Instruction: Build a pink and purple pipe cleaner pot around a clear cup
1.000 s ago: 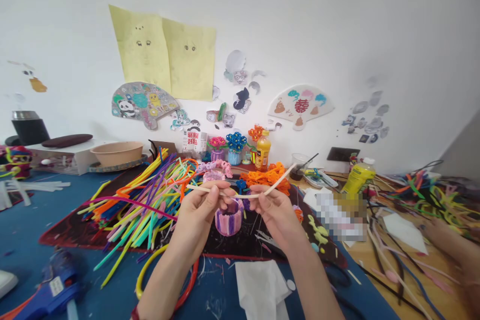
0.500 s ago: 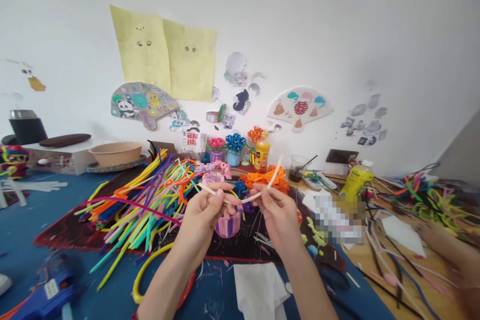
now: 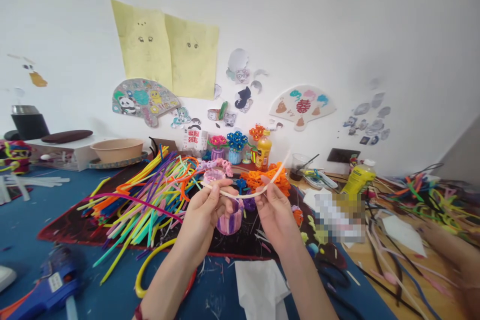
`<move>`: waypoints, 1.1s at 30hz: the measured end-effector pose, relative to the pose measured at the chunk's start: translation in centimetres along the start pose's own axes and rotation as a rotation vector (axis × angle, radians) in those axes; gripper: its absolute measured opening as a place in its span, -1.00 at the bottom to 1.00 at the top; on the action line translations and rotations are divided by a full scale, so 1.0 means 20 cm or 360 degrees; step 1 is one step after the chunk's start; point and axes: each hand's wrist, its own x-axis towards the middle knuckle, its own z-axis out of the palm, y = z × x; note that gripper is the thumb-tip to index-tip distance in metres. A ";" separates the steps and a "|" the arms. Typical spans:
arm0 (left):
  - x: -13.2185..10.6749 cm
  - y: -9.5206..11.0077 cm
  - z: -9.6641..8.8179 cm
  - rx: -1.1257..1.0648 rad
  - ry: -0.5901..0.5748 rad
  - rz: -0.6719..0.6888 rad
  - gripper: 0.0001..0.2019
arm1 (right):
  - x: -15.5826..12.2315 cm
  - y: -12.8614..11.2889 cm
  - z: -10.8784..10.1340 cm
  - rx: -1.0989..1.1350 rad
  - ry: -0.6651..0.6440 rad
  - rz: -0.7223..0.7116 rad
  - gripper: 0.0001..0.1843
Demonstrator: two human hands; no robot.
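A cream pipe cleaner (image 3: 245, 192) is held between both hands above a dark mat (image 3: 75, 230). My left hand (image 3: 204, 217) pinches it near its left end. My right hand (image 3: 273, 210) pinches it further right, and its free end rises up to the right. The strand sags in a shallow curve between the hands. Just behind the hands stands a small pink and purple pipe-cleaner pot (image 3: 229, 220).
A heap of coloured pipe cleaners (image 3: 146, 195) lies left of the hands, orange ones (image 3: 268, 180) behind. A blue glue gun (image 3: 48, 285) rests at bottom left, a white tissue (image 3: 258, 287) in front. A yellow bottle (image 3: 358, 177) and more strands lie right, near another person's arm (image 3: 453, 255).
The pipe cleaner went from nearly straight to bowed downward between the hands, and its right end now points more steeply upward. Both hands moved slightly closer together.
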 end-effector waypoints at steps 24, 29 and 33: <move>-0.01 -0.05 -0.09 0.2736 0.0085 0.0851 -0.55 | -0.03 0.04 -0.01 -0.1465 -0.0314 -0.0297 -0.54; 0.00 -0.01 -0.09 0.2986 -0.0285 0.1122 -0.70 | -0.03 0.02 -0.02 -0.1710 -0.0465 -0.0438 -0.61; 0.00 0.00 -0.08 0.3112 -0.0419 0.1253 -0.77 | -0.02 0.02 -0.04 -0.1870 -0.0605 -0.0561 -0.67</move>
